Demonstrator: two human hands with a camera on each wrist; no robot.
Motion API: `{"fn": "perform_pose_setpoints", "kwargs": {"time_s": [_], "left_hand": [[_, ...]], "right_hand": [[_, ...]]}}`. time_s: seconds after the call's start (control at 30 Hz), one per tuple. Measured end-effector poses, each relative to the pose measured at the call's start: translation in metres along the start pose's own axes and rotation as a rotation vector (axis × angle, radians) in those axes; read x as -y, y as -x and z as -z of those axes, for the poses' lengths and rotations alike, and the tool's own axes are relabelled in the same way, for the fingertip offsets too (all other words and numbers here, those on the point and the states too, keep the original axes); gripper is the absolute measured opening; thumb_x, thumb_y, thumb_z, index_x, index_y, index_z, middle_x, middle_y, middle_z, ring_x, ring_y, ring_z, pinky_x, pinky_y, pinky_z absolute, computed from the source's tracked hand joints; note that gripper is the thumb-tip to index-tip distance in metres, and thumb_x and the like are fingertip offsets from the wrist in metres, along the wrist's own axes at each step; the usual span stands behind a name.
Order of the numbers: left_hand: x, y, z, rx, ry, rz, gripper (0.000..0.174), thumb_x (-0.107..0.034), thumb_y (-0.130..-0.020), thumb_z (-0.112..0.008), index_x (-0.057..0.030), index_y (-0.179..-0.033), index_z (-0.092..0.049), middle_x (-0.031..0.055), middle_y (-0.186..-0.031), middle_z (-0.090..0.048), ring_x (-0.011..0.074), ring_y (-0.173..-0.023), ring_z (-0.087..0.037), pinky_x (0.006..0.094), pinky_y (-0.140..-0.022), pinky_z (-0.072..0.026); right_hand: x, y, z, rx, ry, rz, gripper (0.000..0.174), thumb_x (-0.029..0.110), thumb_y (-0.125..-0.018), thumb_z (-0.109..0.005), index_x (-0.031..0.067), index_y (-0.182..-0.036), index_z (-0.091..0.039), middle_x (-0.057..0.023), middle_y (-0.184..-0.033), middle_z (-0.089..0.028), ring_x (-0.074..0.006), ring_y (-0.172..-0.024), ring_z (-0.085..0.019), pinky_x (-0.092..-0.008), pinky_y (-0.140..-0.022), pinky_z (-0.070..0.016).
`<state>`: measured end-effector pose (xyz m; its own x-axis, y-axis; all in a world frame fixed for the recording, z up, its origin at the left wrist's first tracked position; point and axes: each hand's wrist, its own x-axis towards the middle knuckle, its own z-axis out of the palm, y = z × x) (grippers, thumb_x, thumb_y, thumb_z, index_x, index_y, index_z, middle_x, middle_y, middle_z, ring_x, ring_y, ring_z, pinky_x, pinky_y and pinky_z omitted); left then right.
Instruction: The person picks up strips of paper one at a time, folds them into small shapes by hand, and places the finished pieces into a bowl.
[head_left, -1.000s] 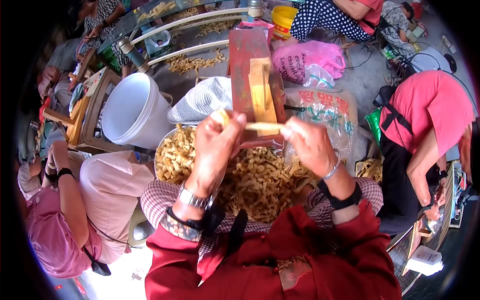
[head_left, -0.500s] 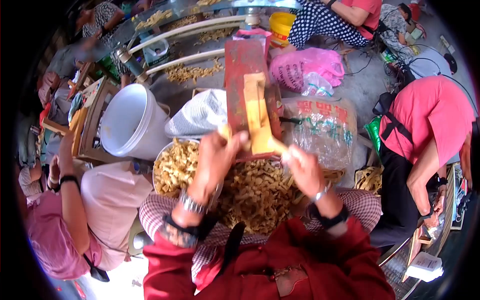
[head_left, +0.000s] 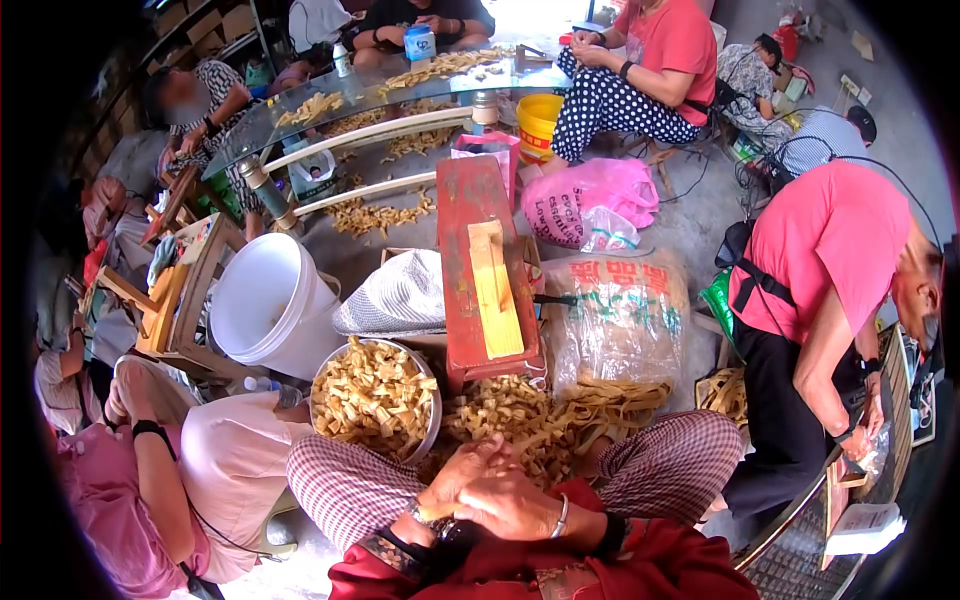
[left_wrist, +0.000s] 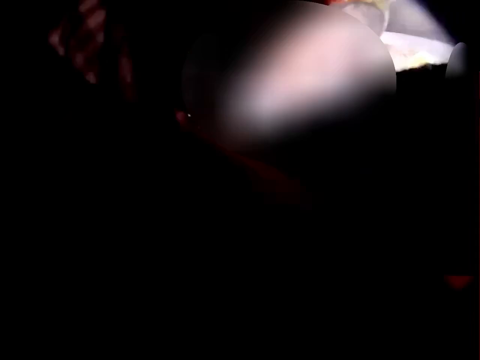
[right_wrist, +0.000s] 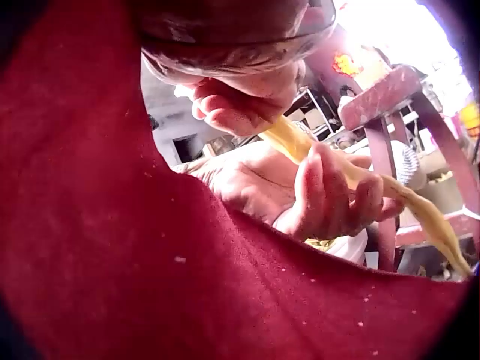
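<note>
In the head view my left hand (head_left: 460,478) and right hand (head_left: 512,503) are together low over the lap, the right overlapping the left. A pale yellow strip (right_wrist: 431,217) runs through both hands in the right wrist view. There the left hand (right_wrist: 281,191) is palm up with its fingers curled round the strip, and the right hand (right_wrist: 244,97) grips it from above with curled fingers. The left wrist view is mostly dark and blurred. Past the hands, a yellow wooden block (head_left: 492,290) lies on a red bench (head_left: 465,205).
A metal bowl of short yellow pieces (head_left: 372,395) stands left of a loose pile (head_left: 500,405). Farther out are a white bucket (head_left: 262,295), a clear plastic sack (head_left: 615,320), a pink bag (head_left: 590,200) and a glass table (head_left: 380,95). People sit on both sides.
Both hands have come back from over the block to the lap and closed together round the strip. The head view has tilted up, showing more of the glass table and the people behind it.
</note>
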<state>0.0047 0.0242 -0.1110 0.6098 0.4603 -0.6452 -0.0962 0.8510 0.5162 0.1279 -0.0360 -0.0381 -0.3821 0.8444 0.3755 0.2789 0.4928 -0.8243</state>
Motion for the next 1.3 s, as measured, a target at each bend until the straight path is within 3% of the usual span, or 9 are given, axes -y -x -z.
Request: {"fn": "perform_pose_setpoints", "kwargs": {"time_s": [0.1, 0.2, 0.33, 0.57, 0.73, 0.83, 0.97, 1.13, 1.3], "left_hand": [[-0.026, 0.025, -0.026, 0.016, 0.094, 0.103, 0.029, -0.027, -0.091, -0.059, -0.0005, -0.103, -0.057, 0.0056, -0.084, -0.063, 0.0142, -0.067, -0.058, 0.0279, -0.058, -0.0475], [-0.024, 0.017, 0.003, 0.489, 0.465, 0.055, 0.022, -0.019, -0.091, -0.059, -0.0001, -0.101, -0.059, 0.0056, -0.081, -0.063, 0.0114, -0.064, -0.057, 0.0228, -0.054, -0.0458], [-0.035, 0.061, -0.039, -0.139, 0.025, -0.275, 0.013, -0.013, -0.090, -0.059, -0.0010, -0.096, -0.059, 0.0047, -0.080, -0.064, 0.0044, -0.057, -0.053, 0.0142, -0.047, -0.0406], [-0.044, 0.110, -0.058, 0.001, -0.255, -0.354, 0.013, -0.013, -0.091, -0.058, -0.0017, -0.087, -0.060, -0.0036, -0.062, -0.048, 0.0038, -0.051, -0.037, 0.0180, -0.047, -0.0284], [-0.050, 0.112, -0.055, -0.295, -1.167, -1.190, 0.012, 0.002, -0.078, -0.064, -0.0017, -0.090, -0.062, 0.0088, -0.089, -0.060, 0.0212, -0.068, -0.059, 0.0270, -0.060, -0.0478], [-0.051, 0.126, -0.073, -0.370, -1.303, -1.196, 0.013, 0.004, -0.077, -0.064, -0.0025, -0.089, -0.062, 0.0135, -0.100, -0.060, 0.0290, -0.074, -0.061, 0.0329, -0.066, -0.0501], [-0.039, 0.114, -0.054, -0.157, -1.263, -1.148, 0.013, 0.002, -0.077, -0.064, -0.0017, -0.089, -0.060, 0.0134, -0.091, -0.062, 0.0326, -0.076, -0.062, 0.0317, -0.068, -0.0508], [-0.023, 0.105, -0.046, 0.110, -0.311, -0.602, 0.020, -0.005, -0.090, -0.058, -0.0006, -0.110, -0.059, 0.0003, -0.098, -0.063, 0.0055, -0.084, -0.056, 0.0219, -0.071, -0.0469], [-0.027, 0.108, -0.052, 0.201, -0.330, -0.450, 0.040, 0.002, -0.089, -0.054, -0.0016, -0.128, -0.049, 0.0012, -0.102, -0.063, 0.0037, -0.076, -0.053, 0.0183, -0.063, -0.0454]], "right_hand": [[0.009, 0.007, -0.008, 0.073, -0.056, 0.026, 0.012, 0.012, -0.085, -0.062, 0.0028, -0.084, -0.055, -0.0103, -0.070, -0.054, -0.0293, -0.061, -0.056, -0.0385, -0.054, -0.0427], [0.014, 0.011, -0.007, 0.084, -0.208, -0.018, 0.009, 0.010, -0.089, -0.057, 0.0009, -0.090, -0.056, -0.0101, -0.074, -0.058, -0.0233, -0.063, -0.059, -0.0321, -0.055, -0.0453], [0.031, 0.009, 0.007, -0.261, -0.473, -0.312, 0.016, 0.012, -0.095, -0.050, -0.0001, -0.101, -0.058, -0.0057, -0.075, -0.060, -0.0115, -0.065, -0.060, -0.0271, -0.058, -0.0476], [0.011, -0.008, 0.001, -0.675, -0.227, -0.214, 0.021, 0.017, -0.095, -0.051, -0.0012, -0.097, -0.061, -0.0055, -0.078, -0.058, -0.0139, -0.066, -0.053, -0.0280, -0.064, -0.0445], [0.012, -0.003, 0.008, -0.419, -0.298, -0.567, 0.025, 0.019, -0.093, -0.050, -0.0013, -0.079, -0.054, -0.0075, -0.063, -0.052, -0.0139, -0.062, -0.053, -0.0301, -0.060, -0.0442], [0.002, 0.001, 0.019, -0.168, -0.478, -0.427, 0.021, 0.016, -0.093, -0.047, -0.0021, -0.083, -0.053, -0.0097, -0.065, -0.053, -0.0176, -0.061, -0.054, -0.0310, -0.059, -0.0440], [-0.021, 0.019, 0.022, 0.002, -0.031, 0.013, 0.019, 0.012, -0.096, -0.039, -0.0009, -0.095, -0.053, -0.0128, -0.077, -0.060, -0.0288, -0.070, -0.058, -0.0324, -0.063, -0.0466], [0.006, 0.019, 0.034, -0.099, -0.336, -0.319, 0.021, 0.021, -0.093, -0.054, 0.0005, -0.095, -0.056, -0.0109, -0.074, -0.058, -0.0176, -0.066, -0.057, -0.0298, -0.062, -0.0450], [-0.006, 0.036, 0.027, -0.234, -0.162, -0.260, 0.016, 0.014, -0.093, -0.051, -0.0004, -0.092, -0.057, -0.0115, -0.069, -0.054, -0.0206, -0.061, -0.053, -0.0333, -0.057, -0.0425]]}}
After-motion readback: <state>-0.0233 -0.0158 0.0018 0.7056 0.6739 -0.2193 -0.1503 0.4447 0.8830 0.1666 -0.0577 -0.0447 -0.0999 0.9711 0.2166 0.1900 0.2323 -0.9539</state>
